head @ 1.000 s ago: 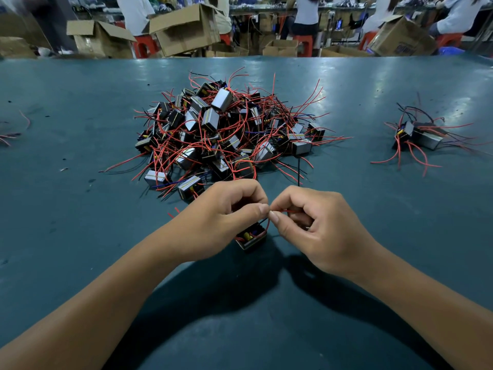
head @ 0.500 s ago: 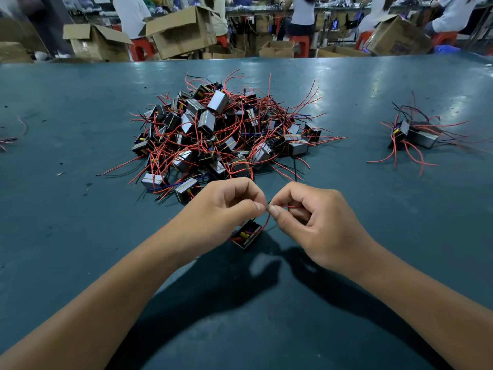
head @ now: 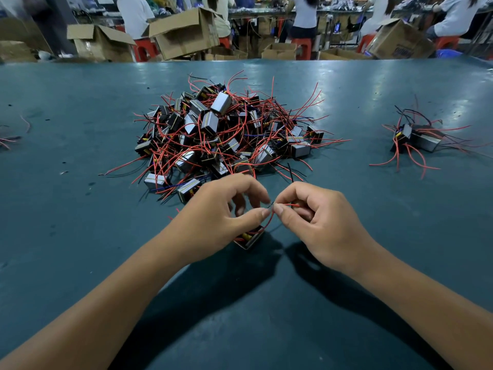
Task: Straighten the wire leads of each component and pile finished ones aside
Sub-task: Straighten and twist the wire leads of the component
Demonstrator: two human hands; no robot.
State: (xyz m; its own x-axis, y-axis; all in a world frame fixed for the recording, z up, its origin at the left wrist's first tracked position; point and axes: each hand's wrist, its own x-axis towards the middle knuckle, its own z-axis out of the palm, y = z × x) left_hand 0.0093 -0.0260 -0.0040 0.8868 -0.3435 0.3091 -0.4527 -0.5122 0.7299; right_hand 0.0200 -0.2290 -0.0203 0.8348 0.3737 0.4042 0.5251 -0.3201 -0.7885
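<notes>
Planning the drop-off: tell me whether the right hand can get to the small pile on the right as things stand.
Probably yes. The bare table lies between the right hand and the small pile, nothing in the way. But its fingers pinch a red lead.

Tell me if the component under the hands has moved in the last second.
No. The component lies where it did, on the table just short of the near edge of the pile.
</notes>
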